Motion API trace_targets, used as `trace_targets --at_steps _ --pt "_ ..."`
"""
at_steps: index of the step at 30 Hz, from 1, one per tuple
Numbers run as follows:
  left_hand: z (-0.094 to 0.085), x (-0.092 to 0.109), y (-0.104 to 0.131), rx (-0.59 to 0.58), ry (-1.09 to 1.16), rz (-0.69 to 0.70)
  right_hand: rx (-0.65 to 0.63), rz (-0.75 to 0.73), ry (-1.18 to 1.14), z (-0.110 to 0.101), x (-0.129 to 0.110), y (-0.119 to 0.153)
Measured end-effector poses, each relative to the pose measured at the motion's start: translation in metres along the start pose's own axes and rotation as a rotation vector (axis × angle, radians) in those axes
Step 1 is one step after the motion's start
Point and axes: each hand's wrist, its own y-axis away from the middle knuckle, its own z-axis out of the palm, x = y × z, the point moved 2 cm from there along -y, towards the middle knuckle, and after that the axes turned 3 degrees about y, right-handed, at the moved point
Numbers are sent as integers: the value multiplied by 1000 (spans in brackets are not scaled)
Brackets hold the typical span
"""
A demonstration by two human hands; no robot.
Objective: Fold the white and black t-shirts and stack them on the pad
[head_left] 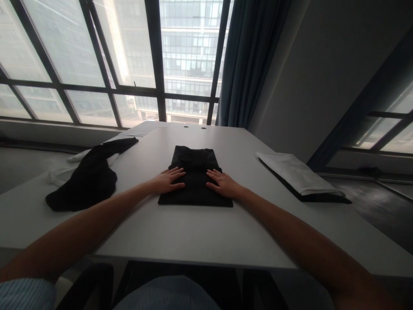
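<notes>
One folded black garment (pixel 195 194) lies flat near the middle of one white table (pixel 193 237), its straight near edge toward the wearer and its far part narrower and more wrinkled. Two hands rest on it: the left hand (pixel 167 180) over the left side, the right hand (pixel 222 183) over the right, both palm down and unclenched, fingers extended, pressing or resting rather than grasping. Together they hide parts of both side edges; the forearms cross the near tabletop.

To the left, apart from the garment, lies one crumpled black cloth (pixel 87 176). It partly covers white cloth (pixel 63 175), whose number of pieces cannot be told. To the right, well apart, one folded white cloth (pixel 298 174) lies on black material (pixel 325 199), visible along its near edge.

At the table's far end are two small dark discs (pixel 186 127) and, on the left, pale sheets (pixel 142 129), too indistinct to count. Beyond stand a dark-framed window (pixel 190 47), a blue curtain (pixel 248 56) and a grey wall (pixel 319 77). Two dark armrests (pixel 93 280) show below the near edge, flanking the wearer's striped clothing (pixel 167 292).
</notes>
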Motion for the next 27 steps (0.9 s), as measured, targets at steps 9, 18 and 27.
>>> trace_targets --at_steps 9,18,27 --pt "-20 -50 16 62 196 87 88 51 7 -5 43 3" --pt "-26 -51 28 116 270 251 248 -157 -126 -19 58 17" --pt "-35 -17 33 107 380 299 187 -226 -272 -33 28 23"
